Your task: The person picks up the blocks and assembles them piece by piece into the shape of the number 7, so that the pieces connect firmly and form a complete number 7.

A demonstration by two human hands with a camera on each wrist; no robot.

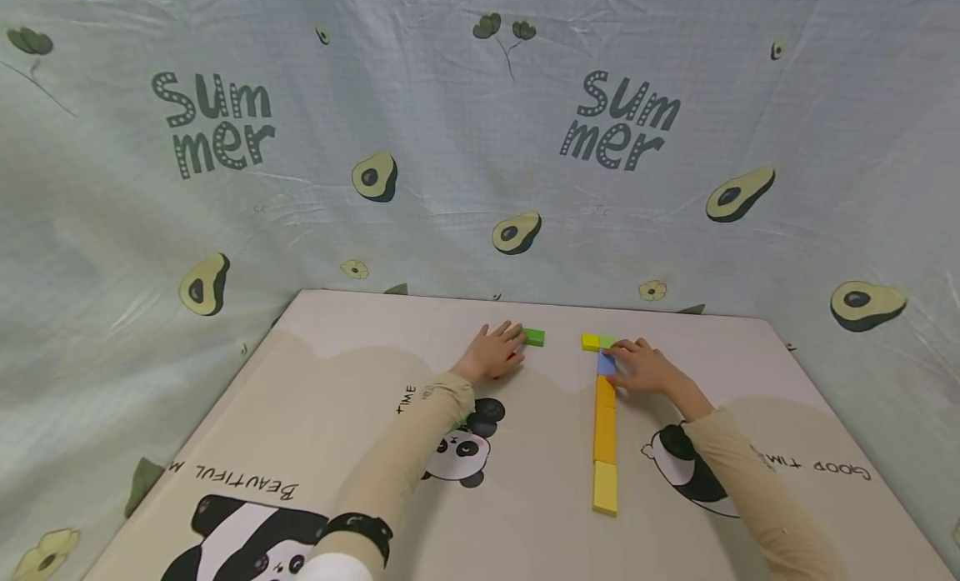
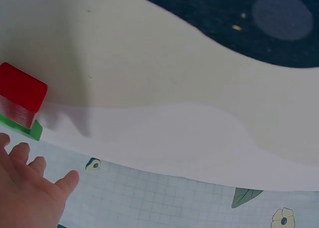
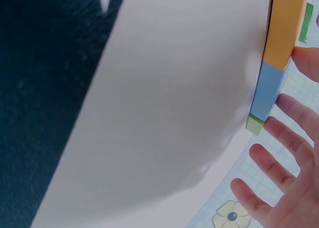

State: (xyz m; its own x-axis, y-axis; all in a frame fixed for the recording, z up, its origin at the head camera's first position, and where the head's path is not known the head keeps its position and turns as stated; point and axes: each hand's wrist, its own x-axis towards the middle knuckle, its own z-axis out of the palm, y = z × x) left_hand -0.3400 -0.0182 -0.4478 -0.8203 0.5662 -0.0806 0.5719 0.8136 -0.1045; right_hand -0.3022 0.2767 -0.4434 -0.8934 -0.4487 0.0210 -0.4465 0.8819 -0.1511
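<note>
My left hand point(image 1: 491, 353) lies with fingers spread beside a green block point(image 1: 534, 338). In the left wrist view a red block point(image 2: 22, 91) stands against the green one, with the fingertips just apart from them; from the head most of the red is hidden by the hand. At the right, my right hand point(image 1: 647, 368) touches a line of blocks with extended fingers. Its fingertips are at the blue block point(image 3: 267, 91) and the light green block point(image 3: 254, 124), and the thumb is at the orange block point(image 3: 284, 29).
Toward me the line continues with a longer orange block point(image 1: 604, 435) and a pale yellow block point(image 1: 605, 488). A yellow block point(image 1: 590, 342) sits left of the light green one. The panda-print table point(image 1: 525, 531) meets a printed curtain point(image 1: 427, 231) behind.
</note>
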